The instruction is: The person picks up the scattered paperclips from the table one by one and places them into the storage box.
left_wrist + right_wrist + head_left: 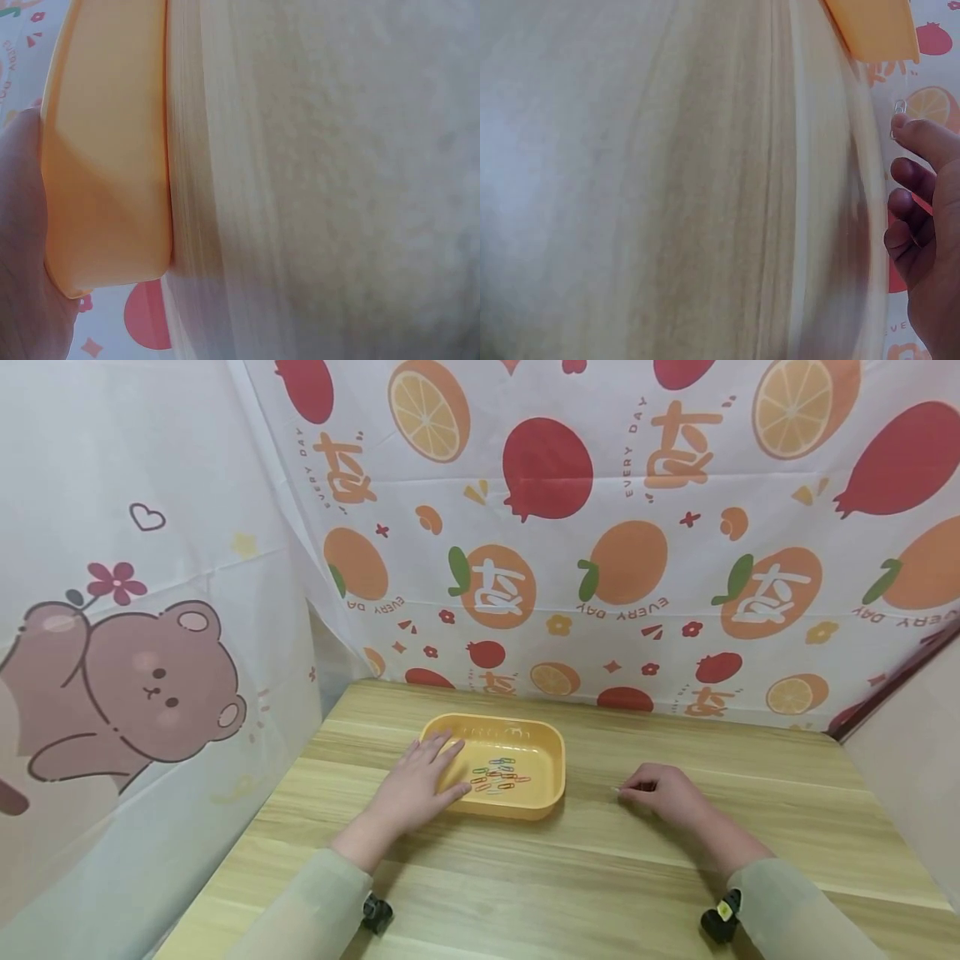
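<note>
Head view is showing the left hand [416,787] lying flat, fingers straight, on the near-left rim of the yellow tray [551,758], while the right hand [663,792], fingers curled, is pinching a pale paper clip [898,118] just above the wooden table [675,877]. Judging by this, a pick-up step is under way, and carrying the clip over the rim to the coloured paper clips [497,774] is calling for a steady pinch. Nothing is lying between the clip and the tray; fruit-print curtains [615,527] are hanging behind.

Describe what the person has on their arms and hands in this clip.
Both hands are bare: no gloves, rings or watch show on the left hand or the right hand. Each forearm wears a loose, pale grey-green long sleeve ending just above the wrist. A small black camera mount sits under each wrist; the right one carries a yellow mark.
</note>
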Demonstrator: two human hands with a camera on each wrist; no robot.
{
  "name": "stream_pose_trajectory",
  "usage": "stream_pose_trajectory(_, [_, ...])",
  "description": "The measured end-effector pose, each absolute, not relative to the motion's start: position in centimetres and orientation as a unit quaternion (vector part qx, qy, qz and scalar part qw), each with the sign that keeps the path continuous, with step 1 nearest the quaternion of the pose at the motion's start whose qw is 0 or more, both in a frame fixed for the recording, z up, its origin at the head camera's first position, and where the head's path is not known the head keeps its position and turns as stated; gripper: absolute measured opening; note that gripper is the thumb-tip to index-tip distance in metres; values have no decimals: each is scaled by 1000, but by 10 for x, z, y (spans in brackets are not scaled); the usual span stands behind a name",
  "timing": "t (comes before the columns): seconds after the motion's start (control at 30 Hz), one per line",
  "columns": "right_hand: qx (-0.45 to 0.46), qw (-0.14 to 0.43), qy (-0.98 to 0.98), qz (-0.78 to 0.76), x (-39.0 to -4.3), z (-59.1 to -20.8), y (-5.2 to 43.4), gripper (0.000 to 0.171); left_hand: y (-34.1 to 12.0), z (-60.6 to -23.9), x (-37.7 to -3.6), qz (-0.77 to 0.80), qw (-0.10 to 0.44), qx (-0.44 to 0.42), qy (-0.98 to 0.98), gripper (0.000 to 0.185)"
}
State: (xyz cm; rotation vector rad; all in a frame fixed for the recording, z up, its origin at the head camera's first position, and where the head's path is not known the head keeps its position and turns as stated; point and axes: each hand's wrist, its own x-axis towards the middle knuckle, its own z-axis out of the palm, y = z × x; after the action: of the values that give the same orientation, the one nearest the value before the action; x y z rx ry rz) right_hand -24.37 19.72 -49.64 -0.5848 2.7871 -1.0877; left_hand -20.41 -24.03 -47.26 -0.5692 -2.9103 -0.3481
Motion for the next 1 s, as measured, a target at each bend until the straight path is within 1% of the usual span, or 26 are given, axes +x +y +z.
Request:
stream_pose_trajectory(0.27, [-167, 65, 899, -399, -249, -496, 195, 18, -241, -474, -204, -111, 84, -195, -971, 75])
stream_pose_trajectory(0.57, [-153, 50, 887, -432, -260, -487, 171, 33, -242, -474, -205, -111, 83, -195, -971, 74])
stream_pose_trajectory(0.67, [-154, 49, 876, -454, -263, -481, 156, 33, -242, -473, -205, -113, 80, -194, -971, 75])
stream_pose_trajectory(0.83, [-167, 46, 862, -476, -269, -471, 129, 26, -242, -473, -204, -111, 75, -191, -972, 76])
stream_pose_trajectory(1.0, [-160, 51, 857, -487, -272, -462, 99, 25, -241, -474, -204, -114, 81, -195, -971, 75])
